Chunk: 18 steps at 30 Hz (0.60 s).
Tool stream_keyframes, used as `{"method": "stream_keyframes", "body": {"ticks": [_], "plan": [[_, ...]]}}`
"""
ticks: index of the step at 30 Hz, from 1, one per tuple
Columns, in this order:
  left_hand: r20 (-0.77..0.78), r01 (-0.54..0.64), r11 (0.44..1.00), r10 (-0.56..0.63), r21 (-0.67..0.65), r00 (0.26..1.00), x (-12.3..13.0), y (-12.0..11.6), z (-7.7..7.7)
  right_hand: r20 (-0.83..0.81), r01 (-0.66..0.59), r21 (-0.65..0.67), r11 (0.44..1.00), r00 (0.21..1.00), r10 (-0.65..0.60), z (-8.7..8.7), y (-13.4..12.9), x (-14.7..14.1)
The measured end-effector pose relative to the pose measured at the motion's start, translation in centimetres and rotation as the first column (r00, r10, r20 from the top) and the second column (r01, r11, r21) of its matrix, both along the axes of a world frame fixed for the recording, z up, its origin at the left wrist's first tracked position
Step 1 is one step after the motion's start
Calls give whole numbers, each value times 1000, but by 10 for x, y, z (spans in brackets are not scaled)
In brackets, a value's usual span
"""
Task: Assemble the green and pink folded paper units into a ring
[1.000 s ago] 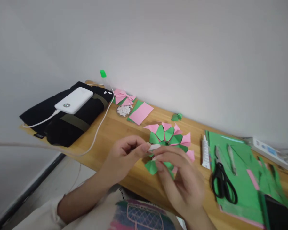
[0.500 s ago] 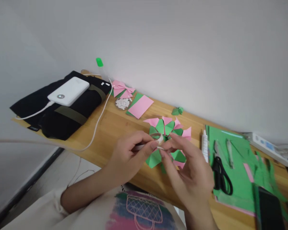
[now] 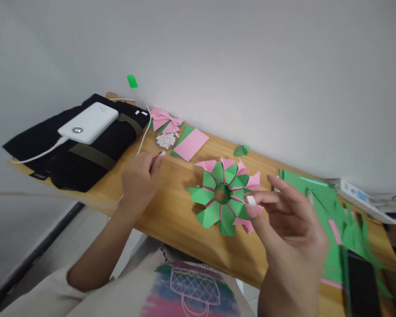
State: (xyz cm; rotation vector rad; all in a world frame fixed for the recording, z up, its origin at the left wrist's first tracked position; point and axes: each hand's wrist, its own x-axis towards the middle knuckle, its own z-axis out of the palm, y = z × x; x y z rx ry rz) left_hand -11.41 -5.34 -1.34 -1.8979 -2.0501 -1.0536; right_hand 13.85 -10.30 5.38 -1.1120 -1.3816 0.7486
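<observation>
My right hand (image 3: 287,224) pinches a small white strip (image 3: 251,200) between thumb and forefinger, its other fingers loosely curled. The strip is held just off the right side of a ring of folded paper (image 3: 211,214), green petals with pink tips, lying on the table. To the left, my left hand (image 3: 140,180) is closed, and a white scrap (image 3: 162,153) shows at its thumb and fingertip. It is near a small round dish (image 3: 166,140) full of white scraps. Whatever else lies inside the left fist is hidden.
Behind are pink and green paper rectangles (image 3: 192,144), folded pink pieces (image 3: 165,119) and a small green folded piece (image 3: 241,150). A white power bank (image 3: 89,122) rests on black cloth (image 3: 59,163), its cable crossing left. Green sheets (image 3: 326,211) and a phone (image 3: 361,281) lie right.
My hands have parted from above the paper ring. The left moved left toward the dish with a white scrap; the right moved right and down with a white strip. The ring is now uncovered.
</observation>
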Motion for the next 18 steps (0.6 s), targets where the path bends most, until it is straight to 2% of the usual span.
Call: {"method": "stream_keyframes", "body": {"ticks": [3, 6, 11, 15, 18], "plan": [[-51, 0, 991, -7, -131, 999, -9, 11, -34, -54, -54, -91, 994, 997, 49, -3, -2, 1], [-92, -12, 966, -12, -258, 996, -14, 15, -50, -58, -76, -126, 989, 996, 69, -4, -5, 2], [-153, -41, 919, -21, -392, 988, -17, 18, -50, -106, -95, -143, 985, 991, 81, -6, -10, 4], [-185, -75, 904, -5, -421, 983, -19, 21, -48, -210, -131, -166, 977, 973, 94, -12, -13, 9], [-190, -86, 902, 4, -423, 982, -21, 22, -48, -319, -212, -179, 961, 936, 147, -17, -14, 14]]}}
